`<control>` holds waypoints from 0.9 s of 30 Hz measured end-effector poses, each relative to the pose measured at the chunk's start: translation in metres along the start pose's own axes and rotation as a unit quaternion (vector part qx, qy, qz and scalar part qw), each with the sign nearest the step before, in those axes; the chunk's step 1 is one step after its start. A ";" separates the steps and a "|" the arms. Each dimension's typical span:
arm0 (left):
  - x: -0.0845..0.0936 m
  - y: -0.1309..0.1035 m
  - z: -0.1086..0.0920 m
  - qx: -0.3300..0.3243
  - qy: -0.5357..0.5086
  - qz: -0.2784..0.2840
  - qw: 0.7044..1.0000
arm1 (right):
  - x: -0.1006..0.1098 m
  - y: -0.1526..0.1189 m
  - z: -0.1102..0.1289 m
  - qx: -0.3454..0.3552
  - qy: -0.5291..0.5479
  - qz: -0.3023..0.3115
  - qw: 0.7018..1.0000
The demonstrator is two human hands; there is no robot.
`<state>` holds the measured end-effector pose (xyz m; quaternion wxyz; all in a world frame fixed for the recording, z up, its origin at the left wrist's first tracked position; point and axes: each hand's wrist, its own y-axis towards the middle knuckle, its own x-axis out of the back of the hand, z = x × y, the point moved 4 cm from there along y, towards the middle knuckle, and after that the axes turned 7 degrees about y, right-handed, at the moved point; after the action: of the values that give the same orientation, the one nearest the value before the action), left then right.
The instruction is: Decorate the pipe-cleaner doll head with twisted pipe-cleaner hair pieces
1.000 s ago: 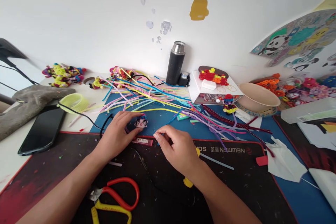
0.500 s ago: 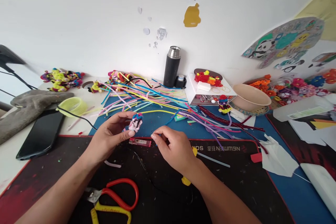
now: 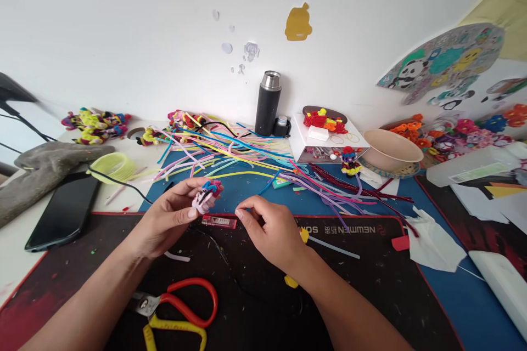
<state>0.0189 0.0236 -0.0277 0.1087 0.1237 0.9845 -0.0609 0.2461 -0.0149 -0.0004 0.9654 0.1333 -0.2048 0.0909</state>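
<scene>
A small pipe-cleaner doll [image 3: 206, 197] in pale pink, blue, magenta and black is pinched between the thumb and fingers of my left hand [image 3: 171, 215], above the dark mat. To its right, apart from the doll, my right hand [image 3: 269, 227] is closed with thumb and forefinger pressed together; whatever they may hold is hidden. A red lighter [image 3: 219, 221] lies on the mat between my hands. Below them rest scissors [image 3: 191, 301] with red and yellow handles. Yellow pieces [image 3: 291, 281] and a grey-blue pipe cleaner [image 3: 335, 247] lie around my right wrist.
Many loose pipe cleaners [image 3: 230, 151] spread behind my hands. A black flask [image 3: 268, 104], a white box [image 3: 329, 145] and a beige bowl [image 3: 393, 151] stand along the wall. A finished doll [image 3: 350, 160] stands before the box. At left lies a phone [image 3: 63, 211].
My left hand has tilted the doll and drawn it slightly left, so its coloured top leans to the right. My right hand stays nearly where it was, still pinched.
</scene>
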 end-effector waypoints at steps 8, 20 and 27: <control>-0.009 0.001 -0.005 -0.036 -0.032 0.052 0.997 | -0.001 0.000 -0.002 -0.009 0.049 -0.008 0.999; -0.004 0.002 0.003 -0.053 0.119 0.013 0.991 | -0.008 0.003 -0.005 -0.158 0.360 0.050 0.918; -0.005 0.001 0.002 -0.066 0.169 0.007 0.983 | -0.011 0.005 -0.008 -0.196 0.447 0.057 0.871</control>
<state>0.0241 0.0234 -0.0284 -0.0510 0.1319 0.9896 0.0265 0.2378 -0.0096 -0.0111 0.9533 -0.1253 0.2275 0.1541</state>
